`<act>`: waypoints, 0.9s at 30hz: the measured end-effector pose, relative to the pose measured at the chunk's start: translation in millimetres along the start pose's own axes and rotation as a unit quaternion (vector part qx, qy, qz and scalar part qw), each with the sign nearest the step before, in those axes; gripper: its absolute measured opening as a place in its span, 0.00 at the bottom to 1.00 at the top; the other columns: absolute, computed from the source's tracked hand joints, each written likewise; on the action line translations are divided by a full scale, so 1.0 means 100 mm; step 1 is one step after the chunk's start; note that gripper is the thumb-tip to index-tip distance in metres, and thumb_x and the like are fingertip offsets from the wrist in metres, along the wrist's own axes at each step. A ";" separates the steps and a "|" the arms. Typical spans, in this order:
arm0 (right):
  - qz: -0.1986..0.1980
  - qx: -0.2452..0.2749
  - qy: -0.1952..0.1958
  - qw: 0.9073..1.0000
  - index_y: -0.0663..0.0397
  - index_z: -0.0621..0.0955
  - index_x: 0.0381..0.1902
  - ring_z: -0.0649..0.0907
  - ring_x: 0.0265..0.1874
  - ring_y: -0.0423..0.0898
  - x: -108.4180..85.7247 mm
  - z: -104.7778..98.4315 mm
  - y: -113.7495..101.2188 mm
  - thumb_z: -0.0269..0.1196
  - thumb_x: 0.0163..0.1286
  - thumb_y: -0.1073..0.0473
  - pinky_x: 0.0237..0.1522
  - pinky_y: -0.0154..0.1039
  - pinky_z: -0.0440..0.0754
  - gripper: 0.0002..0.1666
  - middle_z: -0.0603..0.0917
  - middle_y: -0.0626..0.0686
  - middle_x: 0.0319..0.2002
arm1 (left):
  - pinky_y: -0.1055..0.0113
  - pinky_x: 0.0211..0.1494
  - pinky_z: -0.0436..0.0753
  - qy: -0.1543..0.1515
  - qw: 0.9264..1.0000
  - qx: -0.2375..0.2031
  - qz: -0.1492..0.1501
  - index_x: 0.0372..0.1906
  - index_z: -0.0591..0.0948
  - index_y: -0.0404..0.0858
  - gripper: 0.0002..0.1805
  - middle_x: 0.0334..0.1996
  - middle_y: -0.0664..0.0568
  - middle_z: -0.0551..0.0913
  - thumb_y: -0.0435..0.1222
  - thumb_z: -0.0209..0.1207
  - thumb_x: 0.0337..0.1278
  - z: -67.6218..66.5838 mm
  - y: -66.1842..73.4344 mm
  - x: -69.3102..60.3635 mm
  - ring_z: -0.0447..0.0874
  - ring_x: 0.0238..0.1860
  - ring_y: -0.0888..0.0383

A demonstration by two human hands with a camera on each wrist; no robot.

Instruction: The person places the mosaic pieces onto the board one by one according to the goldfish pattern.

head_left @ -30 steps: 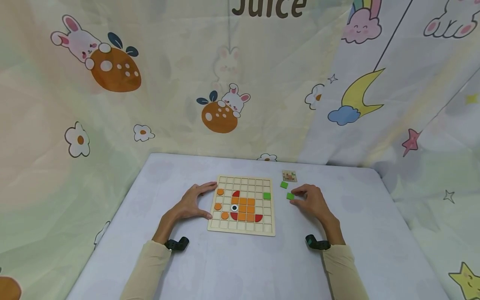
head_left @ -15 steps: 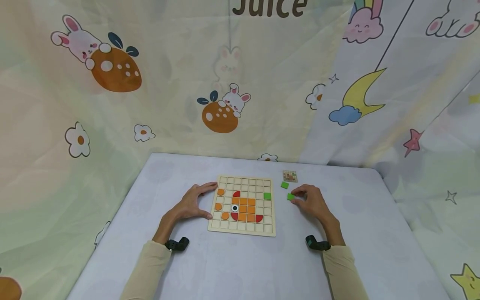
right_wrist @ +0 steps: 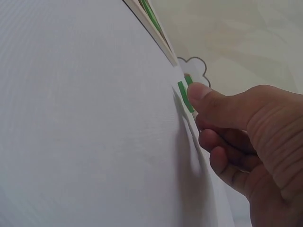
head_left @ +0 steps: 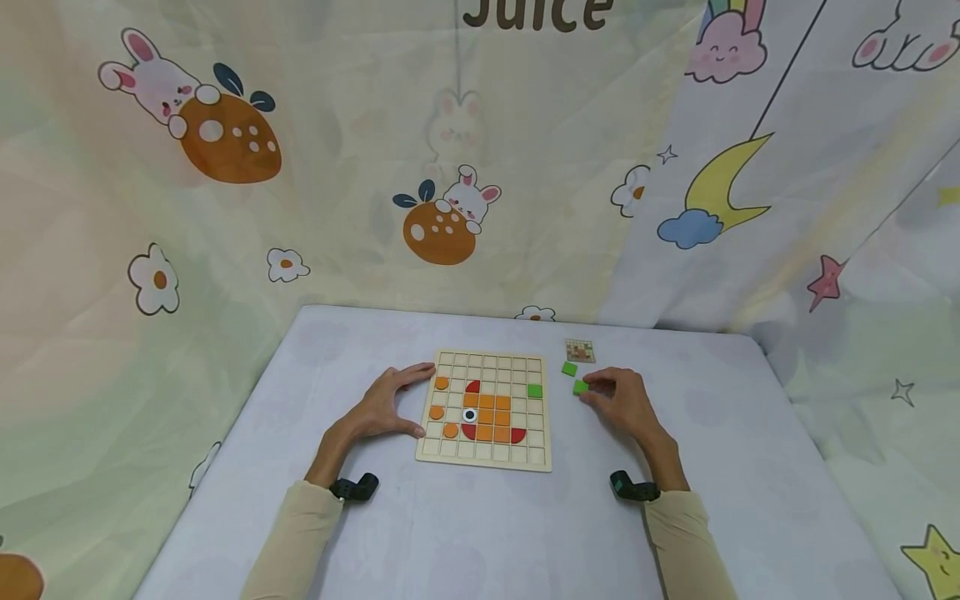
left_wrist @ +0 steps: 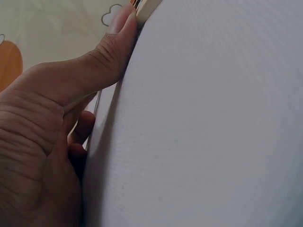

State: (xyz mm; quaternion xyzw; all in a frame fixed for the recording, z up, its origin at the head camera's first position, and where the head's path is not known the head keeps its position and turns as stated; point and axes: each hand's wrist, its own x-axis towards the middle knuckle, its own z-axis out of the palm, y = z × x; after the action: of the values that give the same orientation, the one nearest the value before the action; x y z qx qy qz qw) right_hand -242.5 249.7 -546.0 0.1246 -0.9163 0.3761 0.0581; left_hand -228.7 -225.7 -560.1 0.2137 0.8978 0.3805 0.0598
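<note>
My left hand (head_left: pixel 378 408) lies spread at the left edge of a wooden grid board (head_left: pixel 450 452), its thumb and fingertips touching that edge. In the left wrist view the thumb (left_wrist: pixel 111 52) meets the corner of the board (left_wrist: pixel 149 10). On the board, orange square tiles (head_left: pixel 486 417), red quarter-round tiles (head_left: pixel 517 435) and an eye tile (head_left: pixel 469 415) form a fish shape. Right of the board, my right hand (head_left: pixel 618 400) pinches a green square tile (head_left: pixel 580 387) between thumb and fingers. The right wrist view shows this green tile (right_wrist: pixel 185 97) at the thumb tip.
Another loose green tile (head_left: pixel 569 368) lies just beyond the pinched one, below a small picture card (head_left: pixel 580 351). One green tile (head_left: pixel 535 391) sits at the board's right side, and orange round tiles (head_left: pixel 437 412) sit at its left. A printed cloth (head_left: pixel 337 167) hangs behind the table.
The green tile in my right hand has shifted very slightly away from me, and the thumb has moved up with it. The left hand and the board have not visibly moved.
</note>
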 end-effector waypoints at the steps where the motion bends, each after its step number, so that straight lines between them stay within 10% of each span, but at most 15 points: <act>1: 0.000 0.003 0.000 1.000 0.63 0.91 0.49 0.89 0.42 0.51 0.00 0.00 -0.01 0.80 0.64 0.67 0.46 0.34 0.84 0.16 0.93 0.60 0.45 | 0.49 0.66 0.70 0.000 1.000 0.000 0.001 0.83 0.71 0.49 0.64 0.86 0.55 0.68 0.49 0.90 0.33 0.00 0.00 0.00 0.69 0.58 0.53; 27: -0.060 0.036 -0.013 0.997 0.59 0.93 0.47 0.89 0.45 0.50 0.08 0.26 -0.21 0.82 0.61 0.66 0.50 0.35 0.84 0.15 0.94 0.55 0.44 | 0.49 0.65 0.71 0.006 1.000 0.004 0.008 0.83 0.72 0.47 0.64 0.85 0.52 0.69 0.51 0.90 0.33 -0.01 0.00 0.00 0.70 0.58 0.52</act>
State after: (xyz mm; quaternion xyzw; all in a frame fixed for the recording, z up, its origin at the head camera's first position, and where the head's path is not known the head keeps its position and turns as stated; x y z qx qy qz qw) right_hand -244.4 215.5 -548.9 0.1868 -0.8936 0.4032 0.0639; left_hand -228.6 -226.2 -559.0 0.2187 0.8978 0.3789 0.0503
